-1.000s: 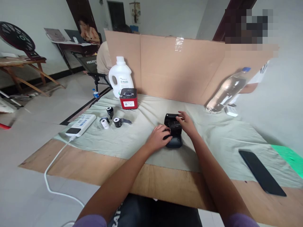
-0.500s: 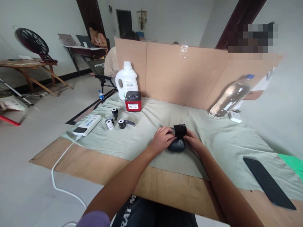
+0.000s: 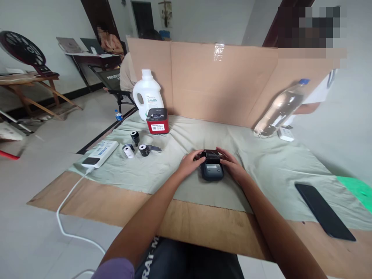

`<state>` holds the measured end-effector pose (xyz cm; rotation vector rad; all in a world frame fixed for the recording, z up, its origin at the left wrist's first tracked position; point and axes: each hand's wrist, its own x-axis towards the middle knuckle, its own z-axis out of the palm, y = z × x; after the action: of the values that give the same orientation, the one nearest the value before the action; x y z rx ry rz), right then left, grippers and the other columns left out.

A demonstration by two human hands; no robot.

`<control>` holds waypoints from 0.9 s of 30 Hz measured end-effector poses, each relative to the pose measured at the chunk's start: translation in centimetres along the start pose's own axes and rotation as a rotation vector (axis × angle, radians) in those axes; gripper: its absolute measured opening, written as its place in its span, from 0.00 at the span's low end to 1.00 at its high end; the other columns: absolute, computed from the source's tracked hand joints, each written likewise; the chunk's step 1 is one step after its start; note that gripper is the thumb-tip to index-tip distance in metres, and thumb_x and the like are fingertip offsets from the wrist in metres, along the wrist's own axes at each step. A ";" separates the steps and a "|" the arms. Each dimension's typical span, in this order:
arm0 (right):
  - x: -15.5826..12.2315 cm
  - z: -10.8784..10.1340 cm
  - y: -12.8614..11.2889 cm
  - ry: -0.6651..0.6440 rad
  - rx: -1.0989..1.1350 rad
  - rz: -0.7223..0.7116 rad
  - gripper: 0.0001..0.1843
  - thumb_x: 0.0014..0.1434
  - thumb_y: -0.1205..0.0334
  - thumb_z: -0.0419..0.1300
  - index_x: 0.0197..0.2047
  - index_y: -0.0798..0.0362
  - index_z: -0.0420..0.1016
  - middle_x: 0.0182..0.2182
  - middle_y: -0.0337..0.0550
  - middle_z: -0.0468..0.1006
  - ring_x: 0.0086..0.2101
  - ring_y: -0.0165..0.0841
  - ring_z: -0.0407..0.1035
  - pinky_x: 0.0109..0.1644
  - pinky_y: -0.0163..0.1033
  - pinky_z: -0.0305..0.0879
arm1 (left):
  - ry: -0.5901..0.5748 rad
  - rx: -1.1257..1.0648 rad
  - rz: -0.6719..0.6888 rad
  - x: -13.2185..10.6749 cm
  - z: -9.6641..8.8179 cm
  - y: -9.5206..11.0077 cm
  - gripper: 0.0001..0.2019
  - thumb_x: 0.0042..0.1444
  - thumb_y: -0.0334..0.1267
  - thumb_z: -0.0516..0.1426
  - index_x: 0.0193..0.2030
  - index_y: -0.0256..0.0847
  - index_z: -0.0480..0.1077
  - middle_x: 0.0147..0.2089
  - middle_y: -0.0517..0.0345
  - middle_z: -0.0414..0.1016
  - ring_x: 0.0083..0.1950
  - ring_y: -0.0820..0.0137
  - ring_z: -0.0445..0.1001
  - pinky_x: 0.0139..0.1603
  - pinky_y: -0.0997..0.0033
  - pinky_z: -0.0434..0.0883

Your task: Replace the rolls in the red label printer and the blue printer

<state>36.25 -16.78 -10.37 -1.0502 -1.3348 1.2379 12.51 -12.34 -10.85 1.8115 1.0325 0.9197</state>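
Note:
A small dark label printer (image 3: 212, 173) rests on the cloth in front of me, with what looks like its raised lid or a black roll (image 3: 212, 155) at its back. My left hand (image 3: 192, 162) is closed on the printer's left side, thumb in front. On the opposite side, my right hand (image 3: 231, 164) grips it, thumb at the front and fingers reaching over the back edge. Parts of the fingers are hidden behind the printer. Off to the left lie a white roll (image 3: 128, 152) and two black rolls (image 3: 143, 150), one with a loose tail.
A red and black box (image 3: 157, 122) stands before a white jug (image 3: 148, 95). Cardboard (image 3: 221, 85) walls the far side. At right are a leaning clear bottle (image 3: 280, 110) and a black phone (image 3: 325, 211); at left, a power strip (image 3: 100, 154). People sit beyond.
The black roll, held up above the printer before, now sits lower at its back. My hands have moved down to the printer's sides. The view has shifted slightly.

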 end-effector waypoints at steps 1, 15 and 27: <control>0.0 0.0 0.0 0.002 0.007 0.008 0.30 0.56 0.59 0.66 0.63 0.39 0.70 0.65 0.40 0.69 0.63 0.43 0.64 0.68 0.50 0.57 | -0.009 -0.012 -0.014 0.1 0.0 0.0 0.23 0.60 0.48 0.59 0.62 0.49 0.71 0.57 0.54 0.76 0.54 0.62 0.75 0.62 0.58 0.68; 0.0 1.7 -0.5 0.117 0.006 0.008 0.35 0.49 0.63 0.63 0.61 0.37 0.67 0.65 0.39 0.65 0.59 0.41 0.67 0.63 0.48 0.63 | -0.004 0.063 0.035 -0.3 0.1 0.1 0.22 0.62 0.47 0.58 0.62 0.49 0.71 0.58 0.53 0.74 0.57 0.61 0.73 0.65 0.56 0.64; -4.4 8.6 0.1 0.377 -0.586 -0.046 0.59 0.44 0.50 0.70 0.72 0.53 0.45 0.63 0.62 0.64 0.63 0.60 0.57 0.66 0.64 0.54 | -0.009 0.259 0.451 -1.6 0.8 1.1 0.14 0.61 0.30 0.52 0.45 0.43 0.78 0.58 0.50 0.70 0.59 0.61 0.66 0.62 0.57 0.63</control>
<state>28.35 -22.27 -10.82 -1.5585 -1.4372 0.5692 12.89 -14.31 -10.47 2.3218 0.7749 1.0762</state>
